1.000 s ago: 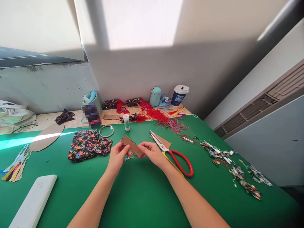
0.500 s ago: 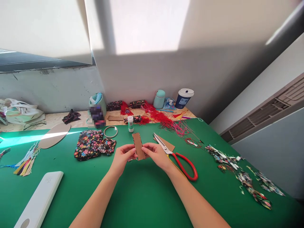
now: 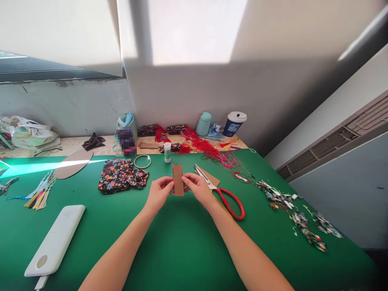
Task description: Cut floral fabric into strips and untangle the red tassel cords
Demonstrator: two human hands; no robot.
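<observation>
A small brown cardboard strip point(image 3: 178, 180) with dark patterned edges is held upright between both hands at the centre. My left hand point(image 3: 161, 191) pinches its left edge, and my right hand point(image 3: 197, 187) pinches its right edge, thumbs toward me. Just right of my right hand lie red-handled scissors point(image 3: 232, 204), their blades resting over a piece of brown card point(image 3: 214, 178). Beyond the strip stands a white and green glue stick point(image 3: 167, 152). Floral black fabric point(image 3: 115, 176) lies to the left, beside a metal ring point(image 3: 142, 161).
On the green tabletop point(image 3: 178, 250) are a white power bank point(image 3: 56, 240), pale tassels point(image 3: 41, 192), an oval card point(image 3: 72, 163) and fabric scraps point(image 3: 306, 228). Red threads point(image 3: 212, 151), a mint bottle point(image 3: 203, 124) and a lidded cup point(image 3: 234, 124) stand or lie along the back.
The view has shifted slightly, revealing more of the power bank and its cable. The cardboard strip is now more upright, still held in both hands.
</observation>
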